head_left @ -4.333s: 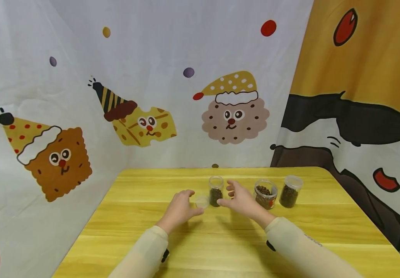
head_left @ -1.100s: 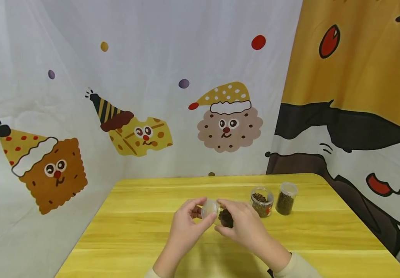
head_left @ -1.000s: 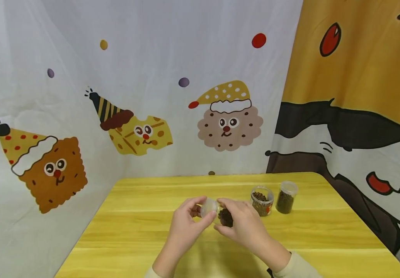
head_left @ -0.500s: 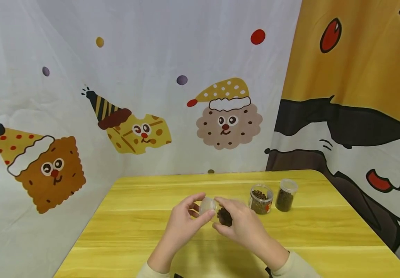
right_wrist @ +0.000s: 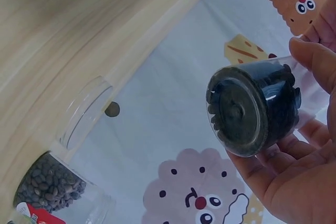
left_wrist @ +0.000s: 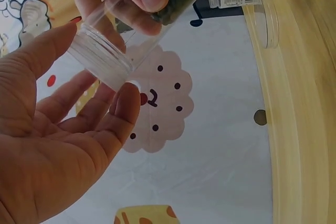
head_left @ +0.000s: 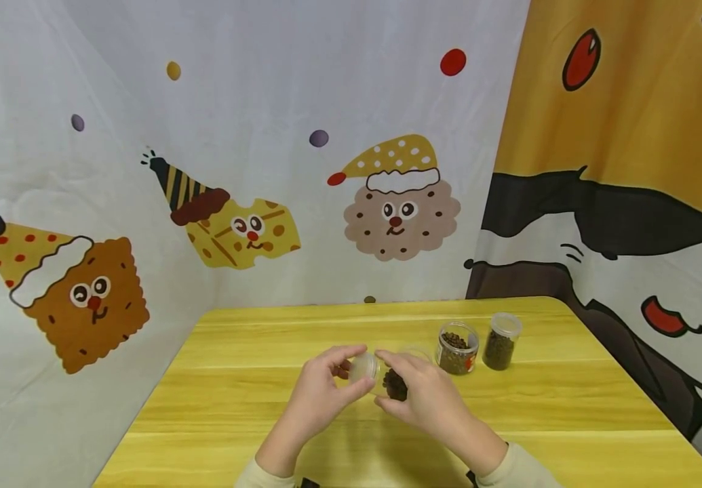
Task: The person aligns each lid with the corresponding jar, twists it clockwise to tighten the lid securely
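In the head view my left hand [head_left: 320, 390] pinches the whitish screw lid [head_left: 363, 367] on the mouth of a small clear jar [head_left: 395, 384]. My right hand [head_left: 430, 393] grips the jar's body from the other side. The jar is held above the table, tipped on its side with the lid to the left, and dark grains lie inside it. In the left wrist view thumb and fingers sit on opposite sides of the lid [left_wrist: 100, 59]. The jar's round base [right_wrist: 239, 111] faces the right wrist camera. How far the lid is screwed on, I cannot tell.
Behind the right hand stands a wide open jar [head_left: 457, 351] of brown beans. A taller lidded jar [head_left: 501, 342] of dark grains is right of it. A clear round lid [right_wrist: 86, 111] lies beside the wide jar on the wooden table [head_left: 235, 379]. A printed curtain [head_left: 326, 68] hangs behind.
Earlier the jar stood uncapped on the table, its lid lying left of it, both hands reaching. Now it is lifted and tipped, lid at its mouth. Over the last second, the fingers shift only slightly.
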The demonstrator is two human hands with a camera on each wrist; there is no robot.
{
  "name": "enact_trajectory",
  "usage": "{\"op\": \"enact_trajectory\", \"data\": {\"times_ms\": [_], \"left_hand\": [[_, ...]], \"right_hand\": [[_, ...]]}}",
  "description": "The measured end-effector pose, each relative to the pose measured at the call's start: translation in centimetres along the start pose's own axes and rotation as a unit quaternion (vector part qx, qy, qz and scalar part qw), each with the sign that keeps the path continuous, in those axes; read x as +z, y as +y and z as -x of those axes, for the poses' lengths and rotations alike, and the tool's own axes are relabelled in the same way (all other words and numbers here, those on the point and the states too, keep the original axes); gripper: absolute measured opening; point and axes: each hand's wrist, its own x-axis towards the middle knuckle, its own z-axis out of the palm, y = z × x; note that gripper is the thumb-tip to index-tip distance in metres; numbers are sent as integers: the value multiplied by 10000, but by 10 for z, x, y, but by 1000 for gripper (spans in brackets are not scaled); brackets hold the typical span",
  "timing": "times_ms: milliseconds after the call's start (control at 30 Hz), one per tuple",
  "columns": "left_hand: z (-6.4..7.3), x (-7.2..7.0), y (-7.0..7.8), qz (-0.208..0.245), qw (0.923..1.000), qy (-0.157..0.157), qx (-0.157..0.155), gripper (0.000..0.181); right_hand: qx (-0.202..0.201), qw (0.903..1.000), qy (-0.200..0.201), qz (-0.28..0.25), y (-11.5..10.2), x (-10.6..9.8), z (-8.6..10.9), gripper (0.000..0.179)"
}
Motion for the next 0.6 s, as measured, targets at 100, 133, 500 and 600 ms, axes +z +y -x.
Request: {"op": "enact_trajectory", "data": {"times_ms": [100,133,500,600], "left_hand": [[1,-2,-1,76,9999,-143,58,46],[1,-2,-2,97,9997,-191,78,46],[3,0,-6,611,9972,-277,-336,62],[4,2,-7,780,9957,-187,-469,58]], "right_hand": [[-10,10000,-61,-69,0,1,1,77],[-1,9999,-76,-95,0,1,1,77],[22,9998,-106,-189,-1,3,2,76],[-30,9998,-89,-171,-2,4,3,77]]}}
